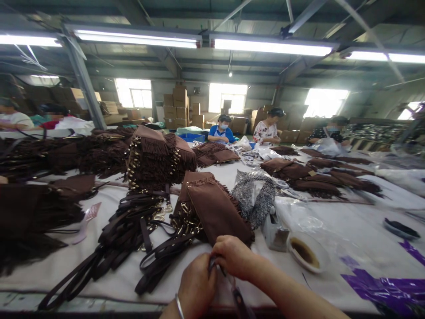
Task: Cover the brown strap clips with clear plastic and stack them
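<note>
Dark item [240,302] with metallic part, held at the near table edge [109,305]

The dark item, its kind unclear, is pinched where the closed fingers of the left hand [199,278] and right hand [234,258] meet. Just beyond, a fringed brown piece [217,208] is laid; dark straps [116,237] are heaped leftward, a round dish [322,254] is set rightward. Open white cloth [355,213] is left past the dish, bounded toward the near right by purple film [388,288].
</note>
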`<state>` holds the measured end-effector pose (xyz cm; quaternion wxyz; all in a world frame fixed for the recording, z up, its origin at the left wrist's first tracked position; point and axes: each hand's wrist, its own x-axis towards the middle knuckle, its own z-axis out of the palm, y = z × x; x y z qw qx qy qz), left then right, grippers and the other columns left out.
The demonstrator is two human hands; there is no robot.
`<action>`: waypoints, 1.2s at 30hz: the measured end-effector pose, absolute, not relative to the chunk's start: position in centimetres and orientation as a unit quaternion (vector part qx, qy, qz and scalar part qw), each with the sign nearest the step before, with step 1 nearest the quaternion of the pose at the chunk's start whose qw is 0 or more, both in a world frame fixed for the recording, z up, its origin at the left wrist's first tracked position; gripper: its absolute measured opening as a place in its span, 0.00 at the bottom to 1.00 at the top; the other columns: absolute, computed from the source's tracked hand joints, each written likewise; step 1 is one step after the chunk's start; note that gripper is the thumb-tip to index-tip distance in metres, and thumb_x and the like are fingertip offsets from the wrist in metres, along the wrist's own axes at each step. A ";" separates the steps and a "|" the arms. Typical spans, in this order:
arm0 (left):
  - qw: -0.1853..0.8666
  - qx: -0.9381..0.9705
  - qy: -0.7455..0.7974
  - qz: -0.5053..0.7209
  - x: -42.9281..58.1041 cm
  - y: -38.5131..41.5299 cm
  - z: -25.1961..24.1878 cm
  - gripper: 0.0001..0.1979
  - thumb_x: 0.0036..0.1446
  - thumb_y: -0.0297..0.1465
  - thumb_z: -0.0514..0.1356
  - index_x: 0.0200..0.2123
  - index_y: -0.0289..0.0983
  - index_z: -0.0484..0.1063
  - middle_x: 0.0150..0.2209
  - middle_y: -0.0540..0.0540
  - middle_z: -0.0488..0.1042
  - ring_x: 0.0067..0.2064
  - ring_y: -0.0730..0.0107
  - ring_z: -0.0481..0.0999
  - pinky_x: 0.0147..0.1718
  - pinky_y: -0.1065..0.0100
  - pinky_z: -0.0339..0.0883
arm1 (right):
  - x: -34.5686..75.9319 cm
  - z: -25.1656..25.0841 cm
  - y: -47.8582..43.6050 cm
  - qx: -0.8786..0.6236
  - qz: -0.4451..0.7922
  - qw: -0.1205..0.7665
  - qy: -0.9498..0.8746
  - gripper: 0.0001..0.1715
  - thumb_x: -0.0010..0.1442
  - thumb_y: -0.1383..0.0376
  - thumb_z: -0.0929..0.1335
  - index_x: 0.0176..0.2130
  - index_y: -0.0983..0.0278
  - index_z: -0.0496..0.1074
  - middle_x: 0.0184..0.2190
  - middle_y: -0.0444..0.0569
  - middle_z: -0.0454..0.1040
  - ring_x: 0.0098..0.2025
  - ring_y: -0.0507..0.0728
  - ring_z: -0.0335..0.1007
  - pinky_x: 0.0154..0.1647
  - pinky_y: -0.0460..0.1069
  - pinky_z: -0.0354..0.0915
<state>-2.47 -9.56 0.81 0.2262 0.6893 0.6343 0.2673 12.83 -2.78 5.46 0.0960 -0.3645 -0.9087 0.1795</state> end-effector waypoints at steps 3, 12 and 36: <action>0.195 0.691 0.648 0.254 -2.3 -9.7 0.9 0.09 0.59 0.31 0.49 0.33 0.39 0.69 0.32 0.43 0.76 0.34 0.61 0.75 0.31 0.65 0.56 | 12.8 5.4 -2.5 -0.352 0.188 0.089 -0.913 0.10 0.56 0.64 0.68 0.36 0.57 0.79 0.32 0.44 0.74 0.36 0.54 0.71 0.36 0.45 0.61; 0.426 0.614 0.580 0.323 -2.5 -8.9 1.6 0.11 0.58 0.35 0.52 0.29 0.38 0.71 0.31 0.44 0.74 0.34 0.63 0.70 0.34 0.66 0.57 | 12.6 4.8 -3.2 -0.350 0.072 0.066 -0.932 0.09 0.55 0.67 0.65 0.30 0.63 0.76 0.32 0.48 0.74 0.35 0.55 0.68 0.35 0.48 0.61; 0.752 0.285 0.490 0.337 -1.5 -10.6 1.7 0.18 0.48 0.47 0.58 0.27 0.40 0.58 0.19 0.60 0.53 0.17 0.83 0.45 0.16 0.74 0.34 | 17.0 4.0 -7.4 -0.249 0.032 0.161 -0.955 0.11 0.62 0.66 0.63 0.45 0.62 0.70 0.39 0.50 0.74 0.39 0.58 0.64 0.41 0.54 0.59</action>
